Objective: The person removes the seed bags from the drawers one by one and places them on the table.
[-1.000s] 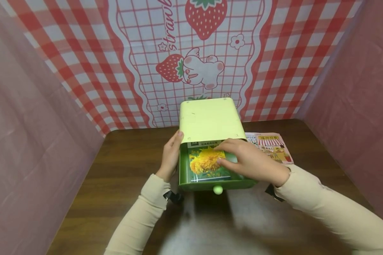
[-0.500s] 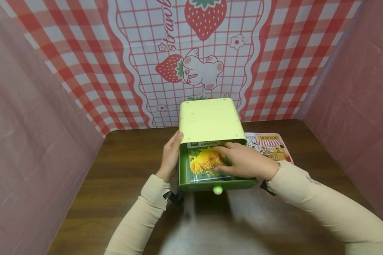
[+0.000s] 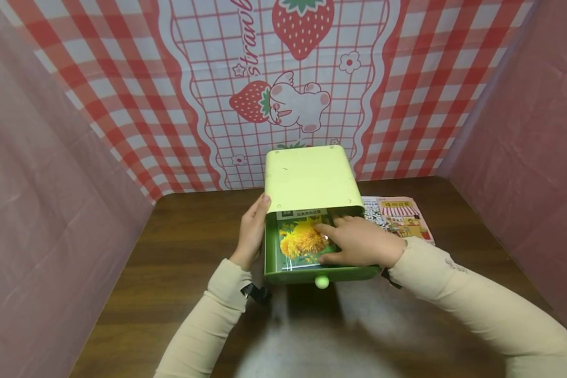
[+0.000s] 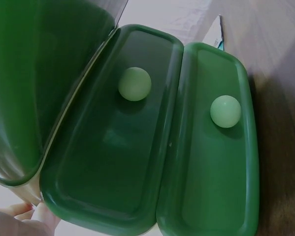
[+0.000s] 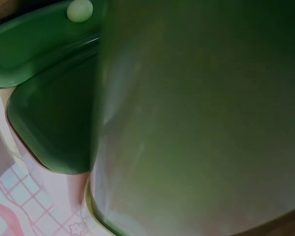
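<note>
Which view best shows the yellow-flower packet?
Head view. The flower packet lies face up in the open drawer, its picture mostly clear though the right hand covers part of its right side. Neither wrist view shows it: left has two closed drawers, right mostly a blurred green surface.

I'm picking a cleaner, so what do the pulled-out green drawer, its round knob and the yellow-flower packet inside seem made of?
Green drawer: probably plastic, smooth satin; the rounded front looks moulded, though painted metal is possible. Round knob: plastic or painted wood, smooth and pale. Yellow-flower packet: apparently glossy film or coated paper, given white glints near its lower edge.
</note>
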`<action>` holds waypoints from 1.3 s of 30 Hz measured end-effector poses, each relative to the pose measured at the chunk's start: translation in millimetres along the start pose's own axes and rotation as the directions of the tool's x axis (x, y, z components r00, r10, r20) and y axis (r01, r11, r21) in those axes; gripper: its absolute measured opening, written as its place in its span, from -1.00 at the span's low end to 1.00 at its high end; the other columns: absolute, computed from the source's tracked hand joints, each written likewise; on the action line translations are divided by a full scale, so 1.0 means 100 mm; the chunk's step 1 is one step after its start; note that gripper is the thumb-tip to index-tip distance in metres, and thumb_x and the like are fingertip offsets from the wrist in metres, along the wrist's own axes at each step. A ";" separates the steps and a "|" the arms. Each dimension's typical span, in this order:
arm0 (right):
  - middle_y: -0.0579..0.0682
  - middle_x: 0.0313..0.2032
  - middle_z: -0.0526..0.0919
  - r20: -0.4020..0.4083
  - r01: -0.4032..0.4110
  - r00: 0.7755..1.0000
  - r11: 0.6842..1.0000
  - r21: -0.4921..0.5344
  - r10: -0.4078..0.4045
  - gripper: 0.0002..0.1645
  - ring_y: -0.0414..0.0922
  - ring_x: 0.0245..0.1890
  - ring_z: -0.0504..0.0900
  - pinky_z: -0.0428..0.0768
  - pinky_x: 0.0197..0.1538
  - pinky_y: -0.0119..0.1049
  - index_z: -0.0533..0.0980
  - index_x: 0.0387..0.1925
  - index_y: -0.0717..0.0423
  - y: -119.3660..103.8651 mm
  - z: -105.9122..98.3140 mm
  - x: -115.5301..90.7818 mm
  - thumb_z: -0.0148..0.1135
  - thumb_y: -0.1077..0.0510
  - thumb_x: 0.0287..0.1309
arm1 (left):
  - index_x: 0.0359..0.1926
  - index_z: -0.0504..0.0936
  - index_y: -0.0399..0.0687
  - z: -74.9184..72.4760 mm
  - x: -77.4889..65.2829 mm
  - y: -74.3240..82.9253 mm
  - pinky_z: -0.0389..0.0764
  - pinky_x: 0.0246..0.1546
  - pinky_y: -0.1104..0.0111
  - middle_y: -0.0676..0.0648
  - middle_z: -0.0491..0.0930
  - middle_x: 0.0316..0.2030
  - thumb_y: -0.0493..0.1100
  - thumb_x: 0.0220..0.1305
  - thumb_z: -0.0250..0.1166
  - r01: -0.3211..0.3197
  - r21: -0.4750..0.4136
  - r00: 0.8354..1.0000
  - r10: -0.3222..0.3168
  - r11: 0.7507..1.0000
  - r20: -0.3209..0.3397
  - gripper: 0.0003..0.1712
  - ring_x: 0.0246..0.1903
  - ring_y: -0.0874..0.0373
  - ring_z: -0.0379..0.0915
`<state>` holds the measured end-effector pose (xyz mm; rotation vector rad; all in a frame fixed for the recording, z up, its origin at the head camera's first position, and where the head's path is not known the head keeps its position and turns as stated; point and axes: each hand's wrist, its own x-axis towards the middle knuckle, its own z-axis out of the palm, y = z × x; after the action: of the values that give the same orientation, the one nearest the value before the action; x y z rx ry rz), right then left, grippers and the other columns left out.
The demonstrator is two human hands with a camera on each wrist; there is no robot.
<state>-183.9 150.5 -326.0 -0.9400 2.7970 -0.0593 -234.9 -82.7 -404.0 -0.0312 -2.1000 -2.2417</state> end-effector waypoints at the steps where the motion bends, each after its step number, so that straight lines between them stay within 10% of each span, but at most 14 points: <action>1: 0.35 0.26 0.46 0.001 0.004 1.000 1.000 0.015 -0.004 -0.12 0.31 0.30 0.39 0.37 0.34 0.21 0.29 0.42 0.02 0.00 0.00 0.00 0.19 -0.33 0.22 | 0.44 0.29 0.03 0.00 0.00 0.00 0.23 0.46 0.24 0.00 0.26 0.45 0.28 0.39 0.08 0.002 -0.001 1.000 -0.002 1.000 0.001 -0.26 0.45 0.11 0.12; 30: 0.10 0.39 0.36 -0.059 0.053 0.998 0.928 0.368 -0.034 -0.26 0.21 0.43 0.23 0.29 0.41 0.19 0.29 0.42 0.05 0.01 0.06 0.10 0.16 -0.16 0.32 | 0.46 0.23 -0.09 -0.02 0.01 0.03 0.12 0.50 0.23 -0.06 0.20 0.47 0.15 0.47 0.04 0.015 0.010 1.000 -0.015 1.000 0.021 -0.31 0.48 0.07 0.06; 39: 0.22 0.44 0.23 -0.050 -0.023 0.997 0.852 0.524 0.058 -0.13 0.19 0.41 0.27 0.32 0.39 0.18 0.09 0.49 0.19 0.04 0.07 0.08 0.14 -0.12 0.35 | 0.45 0.24 -0.08 -0.01 0.00 0.03 0.08 0.51 0.24 -0.03 0.20 0.47 0.17 0.46 0.05 0.009 0.011 1.000 -0.009 1.000 0.013 -0.30 0.48 0.08 0.05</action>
<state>-191.4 148.9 -334.7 -0.7435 2.6224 -0.8158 -234.9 -84.0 -401.5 -0.0360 -2.1230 -2.2403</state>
